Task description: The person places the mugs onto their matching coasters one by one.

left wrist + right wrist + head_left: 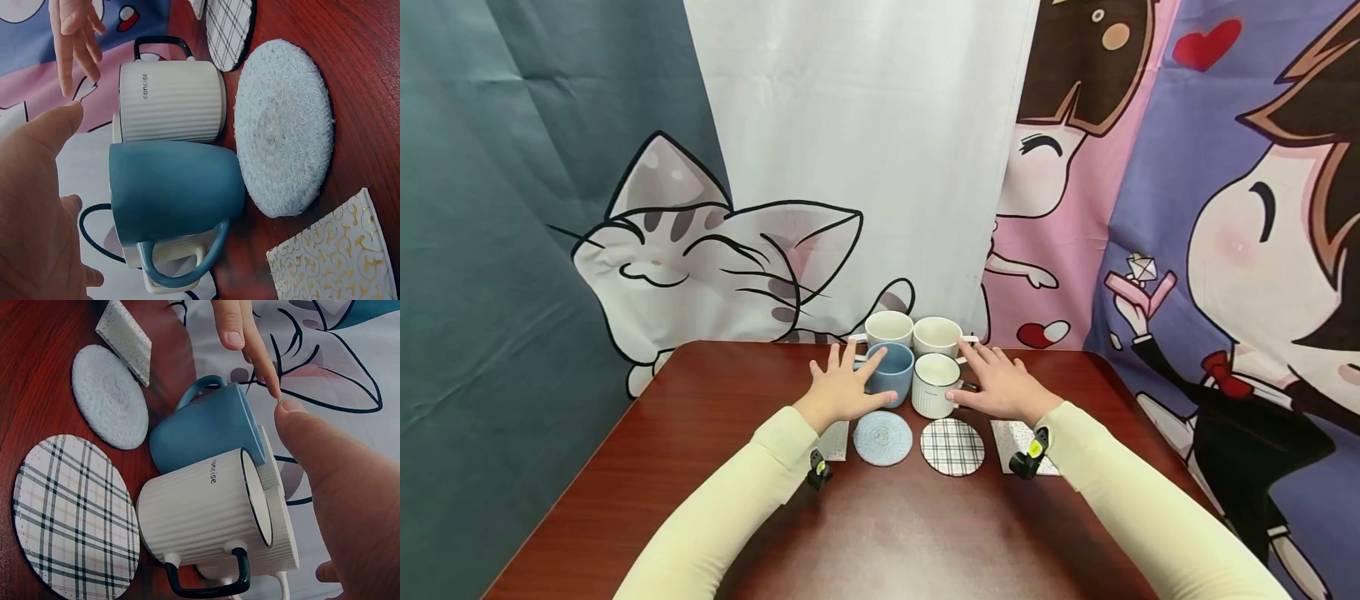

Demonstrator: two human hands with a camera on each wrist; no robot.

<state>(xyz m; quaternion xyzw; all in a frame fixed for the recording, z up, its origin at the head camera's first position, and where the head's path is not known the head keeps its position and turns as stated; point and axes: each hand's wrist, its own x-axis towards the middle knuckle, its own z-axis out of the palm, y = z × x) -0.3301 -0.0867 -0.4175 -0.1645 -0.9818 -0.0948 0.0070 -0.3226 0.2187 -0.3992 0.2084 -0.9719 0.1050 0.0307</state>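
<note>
My left hand (842, 390) is spread above the left side of a blue mug (904, 385), its fingers straight and holding nothing. On the other side, my right hand (1009, 390) reaches with extended fingers beside a white ribbed mug (931, 400) marked "concise", which has a black rim and handle. The two mugs stand upright side by side. Two cream cups (889, 323) stand close behind them, partly hidden in both wrist views. In the left wrist view the blue mug's handle points away from the ribbed mug. Whether any fingertip touches a mug I cannot tell.
In front of the mugs lie a light blue woven round coaster (883, 438) and a plaid round coaster (952, 447). A gold-patterned square coaster (334, 256) is at the left, a speckled square one (1009, 442) at the right. A printed curtain (880, 150) hangs behind the table (880, 525).
</note>
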